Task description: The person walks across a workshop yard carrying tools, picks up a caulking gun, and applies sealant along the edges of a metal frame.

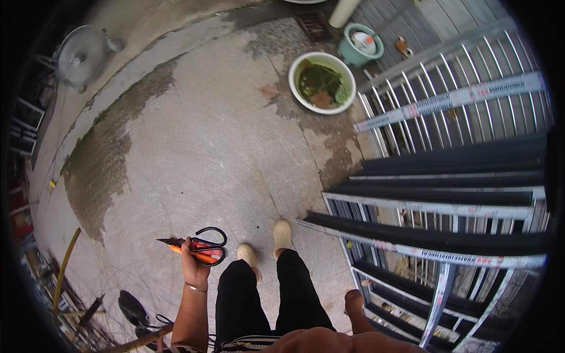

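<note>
My left hand [191, 266] is closed around a pair of scissors [170, 241] with dark blades and large black looped handles. The blades point left, over the concrete. Gripped along with them is an orange and red tool [206, 257], whose exact kind I cannot make out. On the right, my right hand [354, 300] hangs low beside the stacked metal frames [424, 254]. Its fingers are too small and partly hidden to read, so whether it holds anything does not show.
A white basin [292, 88] of greenish water with leaves stands ahead, beside a pale green bucket [351, 56]. Metal bars [453, 100] line the right. Far left is a round-headed fan [79, 57]. Thin branches and a yellow stick [66, 267] lie at lower left.
</note>
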Motion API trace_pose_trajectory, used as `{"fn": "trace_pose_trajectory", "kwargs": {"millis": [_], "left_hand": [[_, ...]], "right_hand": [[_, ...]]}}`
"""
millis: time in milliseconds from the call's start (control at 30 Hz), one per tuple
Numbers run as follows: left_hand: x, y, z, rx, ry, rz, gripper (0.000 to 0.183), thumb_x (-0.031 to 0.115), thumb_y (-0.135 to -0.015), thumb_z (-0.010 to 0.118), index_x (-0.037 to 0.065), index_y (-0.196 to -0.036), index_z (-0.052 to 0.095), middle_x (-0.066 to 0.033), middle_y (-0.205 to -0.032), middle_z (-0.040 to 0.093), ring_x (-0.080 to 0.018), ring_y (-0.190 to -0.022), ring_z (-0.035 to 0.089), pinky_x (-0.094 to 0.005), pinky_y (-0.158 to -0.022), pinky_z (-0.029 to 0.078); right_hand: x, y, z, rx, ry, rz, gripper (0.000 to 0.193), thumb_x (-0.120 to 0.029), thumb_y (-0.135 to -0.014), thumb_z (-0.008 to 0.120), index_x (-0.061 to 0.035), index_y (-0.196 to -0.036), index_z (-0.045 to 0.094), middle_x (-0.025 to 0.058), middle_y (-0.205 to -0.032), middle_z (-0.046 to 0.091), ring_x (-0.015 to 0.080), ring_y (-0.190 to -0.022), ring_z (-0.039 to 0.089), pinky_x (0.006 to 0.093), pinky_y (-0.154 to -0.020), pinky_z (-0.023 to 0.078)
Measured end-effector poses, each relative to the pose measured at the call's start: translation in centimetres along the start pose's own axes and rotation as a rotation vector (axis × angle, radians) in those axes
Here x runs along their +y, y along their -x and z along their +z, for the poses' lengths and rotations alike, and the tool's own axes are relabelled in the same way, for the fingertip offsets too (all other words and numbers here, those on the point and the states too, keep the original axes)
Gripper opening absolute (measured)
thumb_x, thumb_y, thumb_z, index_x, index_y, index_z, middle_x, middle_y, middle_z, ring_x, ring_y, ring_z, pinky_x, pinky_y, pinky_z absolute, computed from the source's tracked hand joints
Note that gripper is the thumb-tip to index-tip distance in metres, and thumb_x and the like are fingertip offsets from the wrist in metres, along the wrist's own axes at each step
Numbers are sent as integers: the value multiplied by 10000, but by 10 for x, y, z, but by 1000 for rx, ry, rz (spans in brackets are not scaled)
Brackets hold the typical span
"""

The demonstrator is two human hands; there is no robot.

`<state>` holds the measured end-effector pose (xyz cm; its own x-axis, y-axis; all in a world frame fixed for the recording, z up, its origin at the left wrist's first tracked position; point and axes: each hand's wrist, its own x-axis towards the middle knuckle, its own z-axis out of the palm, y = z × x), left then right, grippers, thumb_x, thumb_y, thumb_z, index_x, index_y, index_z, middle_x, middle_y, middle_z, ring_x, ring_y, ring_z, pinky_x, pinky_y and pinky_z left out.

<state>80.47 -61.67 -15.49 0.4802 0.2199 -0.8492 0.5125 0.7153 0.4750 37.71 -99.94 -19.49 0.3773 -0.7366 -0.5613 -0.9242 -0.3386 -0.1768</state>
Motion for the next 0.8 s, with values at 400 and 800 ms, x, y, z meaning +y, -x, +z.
{"fn": "trace_pose_trajectory", "kwargs": {"millis": [400,800], "left_hand": [[114,-40,75,33,163,-10,179,270,-925,577,144,-805,534,5,-735,584,-186,-713,591,-362,-721,511],[320,-98,153,-10,479,223,131,282,-904,626,166,-855,589,14,-761,593,-168,-725,589,-360,-725,521]], "right_hand": [[-268,-71,-53,-155,-428,-208,141,-85,-871,583,21,-960,608,116,-761,659,207,-685,686,324,-634,534],[-495,-142,-94,-200,-454,-352,110,-89,-911,584,13,-950,592,82,-759,641,148,-618,647,293,-597,545]]}}
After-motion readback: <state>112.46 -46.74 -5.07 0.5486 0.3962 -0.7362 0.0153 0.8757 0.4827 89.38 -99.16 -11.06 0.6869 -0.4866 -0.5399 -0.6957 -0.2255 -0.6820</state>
